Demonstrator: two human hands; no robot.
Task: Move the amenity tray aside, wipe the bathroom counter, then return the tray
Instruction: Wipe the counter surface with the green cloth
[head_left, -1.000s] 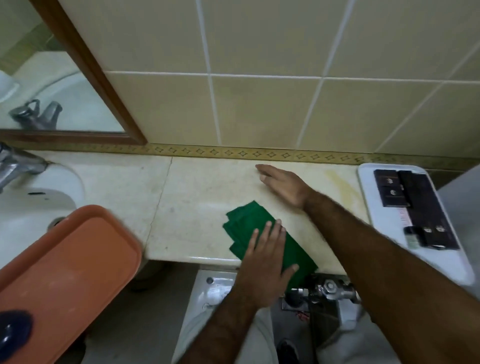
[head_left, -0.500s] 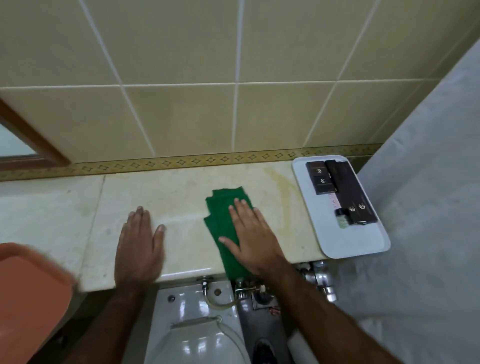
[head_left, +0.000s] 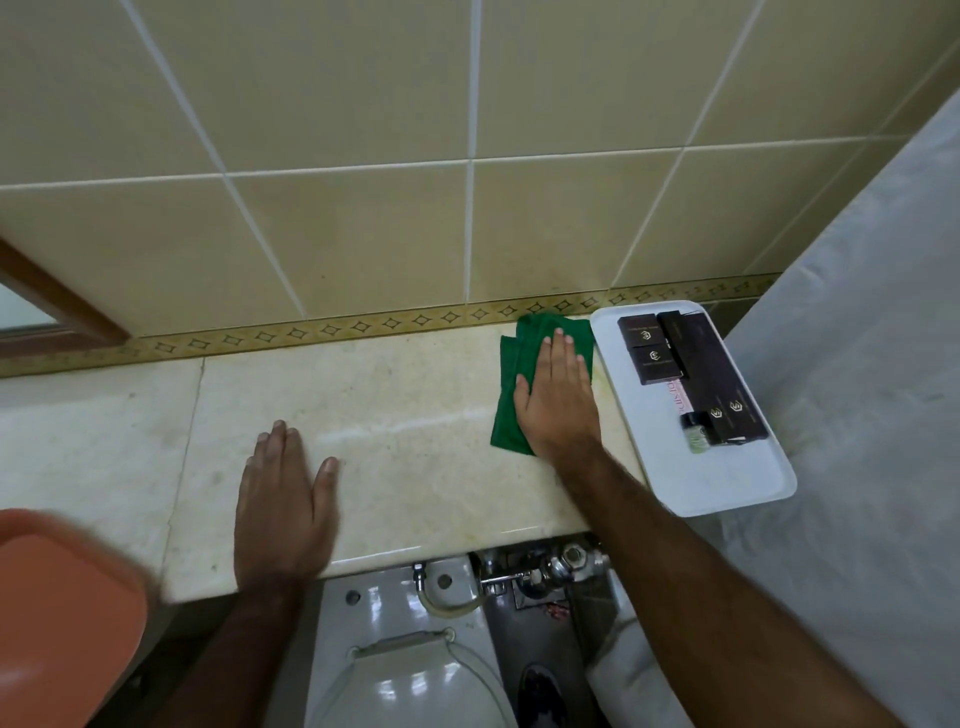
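Our right hand (head_left: 558, 397), flat on the green cloth (head_left: 511, 389), has swept far-right against the amenity tray (head_left: 727, 483) (parked at the counter's (head_left: 405, 415) right end); left hand (head_left: 283, 512) rests open, so wiping is nearly finished.

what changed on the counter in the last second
The right hand took over the green cloth from the left and slid it along the counter to the back wall, beside the white amenity tray. The left hand let go and now lies flat. The tray stayed put.
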